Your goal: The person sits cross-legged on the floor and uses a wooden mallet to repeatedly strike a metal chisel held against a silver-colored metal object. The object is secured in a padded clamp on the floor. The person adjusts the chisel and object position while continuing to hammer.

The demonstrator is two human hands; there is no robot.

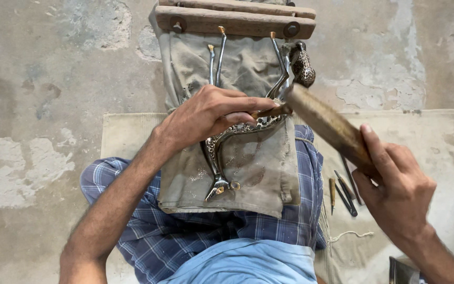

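- A worn canvas cloth point(261, 173) drapes over the person's lap and runs up to a wooden clamp point(235, 18) of two bars at the top of the view
- Under the cloth show blue checked fabric point(185, 236) and a plain light-blue garment point(248, 263)
- A pale mat point(437, 142) covers the rough concrete floor point(38, 94) beneath the person
- Several slim punches point(342, 192) lie loose on the mat just beside the lap, below the right forearm; none sits in a holder or box
- A dark object at the bottom right corner is cut off by the frame and cannot be told
- A silvery metal deer figure point(222, 152) lies on the cloth, its thin legs point(217, 55) reaching up to the clamp, its head point(217, 188) pointing down toward the person
- The left hand point(211, 113) rests on the figure's body, fingers pinched together around a small chisel point(271, 111) whose tip meets the patterned metal
- The left hand hides much of the figure's middle
- The right hand point(395, 184) is wrapped tightly around the handle of a wooden mallet point(327, 123), thumb laid along it
- The mallet is blurred; its head point(303, 66) sits just above the chisel's end, near the figure's back legs, well apart from the right hand
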